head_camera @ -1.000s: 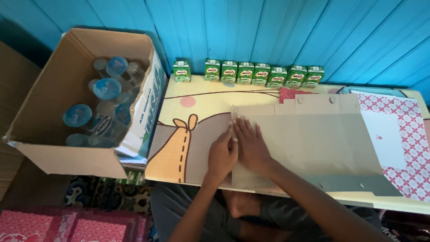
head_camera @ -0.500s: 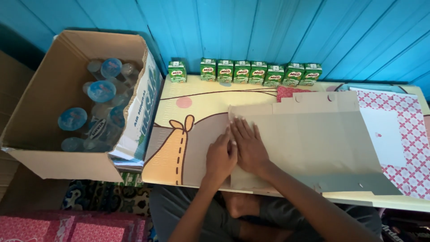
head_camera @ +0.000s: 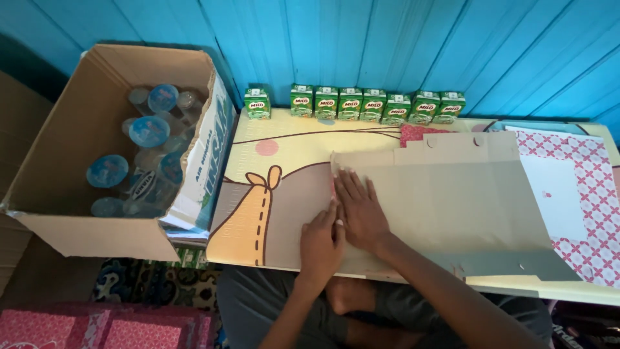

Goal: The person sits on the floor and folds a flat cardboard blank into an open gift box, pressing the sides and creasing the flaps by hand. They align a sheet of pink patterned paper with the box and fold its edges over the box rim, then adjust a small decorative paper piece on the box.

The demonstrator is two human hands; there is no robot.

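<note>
**Head camera: two flat hands on a sheet of grey cardboard**

Head view looked down on a low table (head_camera: 284,148) printed with a cartoon animal in cream, brown and orange. A large flattened sheet of grey-brown cardboard (head_camera: 452,207) lay across the table's middle and right, its far edge cut into tabs with small round notches.

Both hands pressed on the cardboard's left end. The left hand (head_camera: 321,242) lay palm down at the near-left corner, fingers straight and close together, gripping nothing. The right hand (head_camera: 360,210) lay just beside it and slightly farther from the person, palm down, fingers spread a little and pointing toward the wall, also holding nothing. The thumb sides of the two hands touched or nearly touched; which one could not be told.

Under the cardboard's right part lay a red-and-white patterned sheet (head_camera: 591,194) with a plain white panel, reaching to the table's right edge.

Along the far edge of the table, against the blue plank wall (head_camera: 387,45), stood a row of small green drink cartons (head_camera: 361,103), one set a little apart at the left.

Left of the table sat an open corrugated cardboard box (head_camera: 71,168) holding sealed plastic water cups (head_camera: 139,148) with blue lids. Red patterned sheets (head_camera: 97,326) lay on the floor at the near left.
</note>
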